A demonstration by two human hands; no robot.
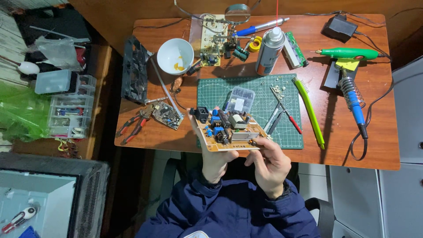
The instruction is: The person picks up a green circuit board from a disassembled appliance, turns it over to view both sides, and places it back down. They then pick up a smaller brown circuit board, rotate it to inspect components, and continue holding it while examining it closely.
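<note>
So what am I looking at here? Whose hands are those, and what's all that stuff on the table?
This is one picture from a camera worn on a person's head, looking straight down at their own two bare hands. There's no robot. The left hand holds a tan circuit board from underneath, and the right hand pinches the board's near edge. Beyond it is a wooden table with a green cutting mat. On the mat lie a small clear parts box and a red-handled tool. Farther back stand a white bowl and a spray can. On the right rests a blue soldering iron, and on the left red pliers.
</note>
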